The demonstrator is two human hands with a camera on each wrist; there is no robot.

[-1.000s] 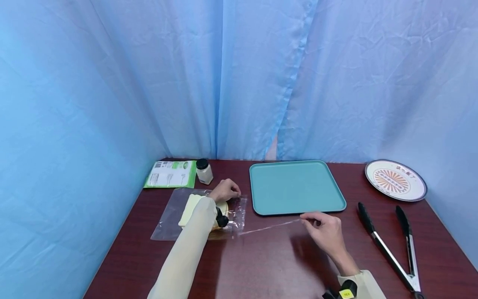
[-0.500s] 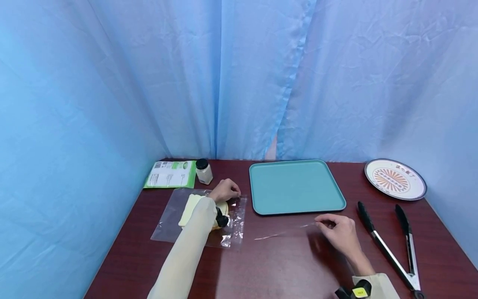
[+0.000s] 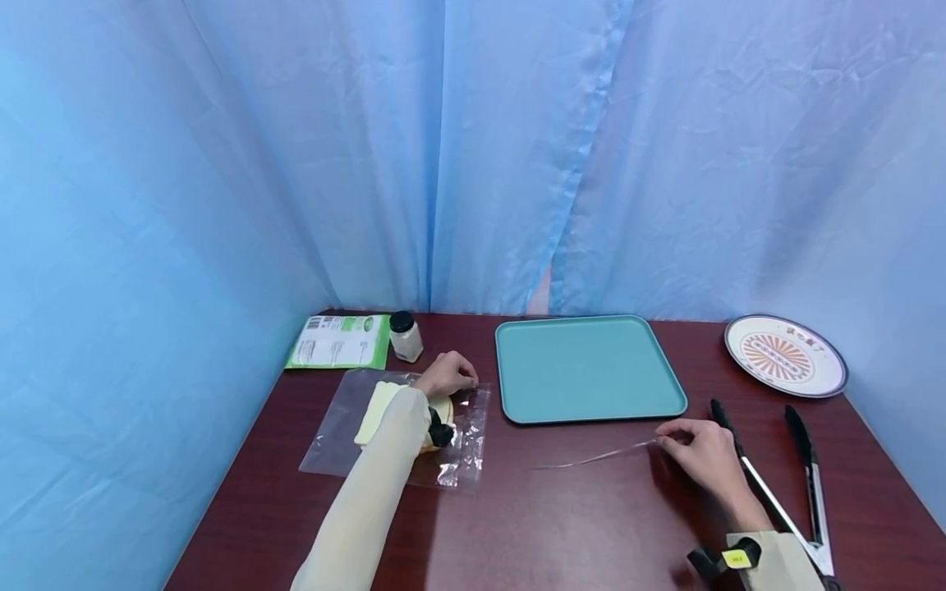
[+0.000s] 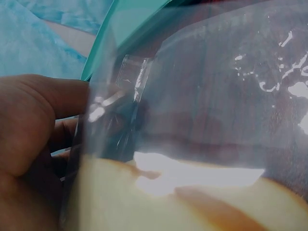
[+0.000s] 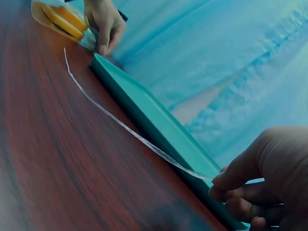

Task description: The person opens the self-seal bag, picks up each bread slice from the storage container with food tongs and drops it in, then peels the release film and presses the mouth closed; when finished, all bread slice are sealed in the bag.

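My left hand (image 3: 447,375) pinches the upper right corner of a clear plastic bag (image 3: 328,439) lying on the table. Inside the bag are pale bread slices (image 3: 375,410), partly covered by the left forearm; the left wrist view shows the bread (image 4: 110,202) close up through shiny film. Between thumb and forefinger, my right hand (image 3: 705,460) pinches one end of a thin clear plastic strip (image 3: 591,459). In the right wrist view the strip (image 5: 130,129) curves away over the table, its far end apart from the bag.
Right of the bag lies a teal tray (image 3: 591,369). Behind the bag are a green-and-white packet (image 3: 336,343) and a black-lidded jar (image 3: 406,338). A patterned plate (image 3: 785,358) stands back right, with black-tipped tongs (image 3: 815,501) beside my right forearm. Blue curtains (image 3: 355,164) surround the table.
My right hand has moved right, drawing the strip with it; the strip's far end has come away from the bag's edge. My left hand stays at the bag's corner.
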